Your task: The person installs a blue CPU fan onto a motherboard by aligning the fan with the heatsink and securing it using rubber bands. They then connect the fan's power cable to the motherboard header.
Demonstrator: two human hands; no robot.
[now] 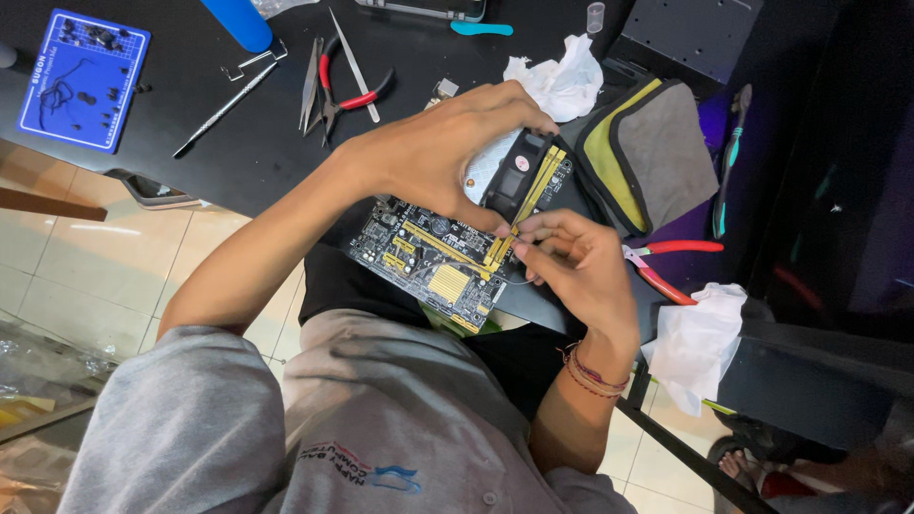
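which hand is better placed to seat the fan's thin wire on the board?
Right hand, probably: its fingertips pinch at the thin wire by the motherboard edge. The left hand is spread over the cooler fan, steadying it.

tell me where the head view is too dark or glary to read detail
Head view: the right side beyond the grey and yellow pouch falls into near-black shadow; the floor tiles at left carry soft glare; the motherboard and both hands, left hand and right hand, are evenly lit and sharp.
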